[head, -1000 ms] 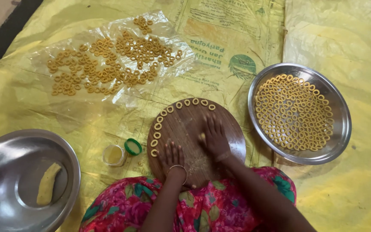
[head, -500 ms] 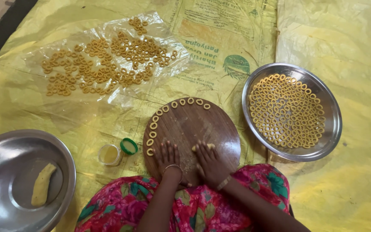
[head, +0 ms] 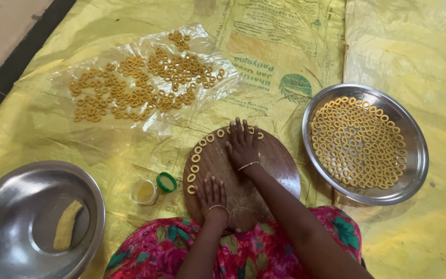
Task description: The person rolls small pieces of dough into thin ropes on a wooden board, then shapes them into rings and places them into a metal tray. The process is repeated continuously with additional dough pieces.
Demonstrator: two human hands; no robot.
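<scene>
A yellow sheet [head: 403, 46] covers the floor, with a ring-filled tray [head: 413, 178] at right and a bowl [head: 6, 186] at left. On the round board [head: 280, 173], the right hand [head: 243, 145] has slid forward from the near edge, flat and open, rolling dough beneath the palm. The left hand [head: 212, 194] rests flat, holding nothing, beside the rings [head: 195, 158] along the rim.

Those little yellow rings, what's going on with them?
A person sits on a yellow sheet with both hands flat on a round wooden board. The right hand is near the far edge, the left hand nearer the body. Small dough rings line the board's rim. More rings fill a steel plate on the right, and others lie on clear plastic. A steel bowl holds a dough lump.
</scene>
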